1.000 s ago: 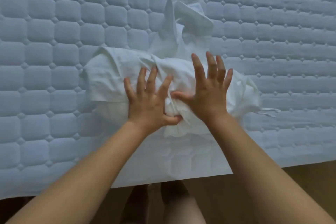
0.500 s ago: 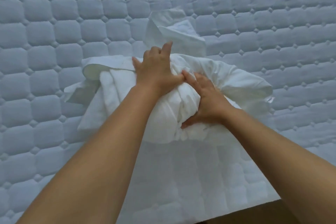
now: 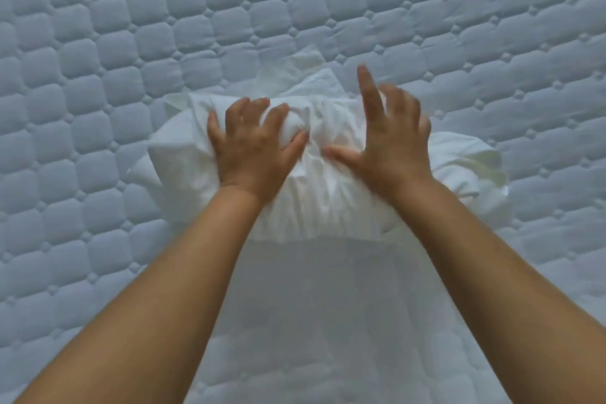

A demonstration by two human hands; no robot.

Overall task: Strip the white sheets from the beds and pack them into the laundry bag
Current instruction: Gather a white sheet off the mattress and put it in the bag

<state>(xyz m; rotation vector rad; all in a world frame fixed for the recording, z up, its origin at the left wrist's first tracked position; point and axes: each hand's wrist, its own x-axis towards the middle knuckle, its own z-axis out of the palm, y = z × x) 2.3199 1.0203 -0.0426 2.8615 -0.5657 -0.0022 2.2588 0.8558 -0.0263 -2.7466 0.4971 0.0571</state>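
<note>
Bundling step: left hand [image 3: 252,147] clenched into the crumpled white cotton sheet [image 3: 331,193] beneath both palms on the quilted pale-blue mattress [image 3: 98,75], right hand [image 3: 390,144] splayed open; next, likely scoop and lift.

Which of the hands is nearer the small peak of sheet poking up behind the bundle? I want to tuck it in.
Right. The right hand reaches up beside the peak, fingertips almost level with it. The left hand grips the white sheet bundle lower and further left.
</note>
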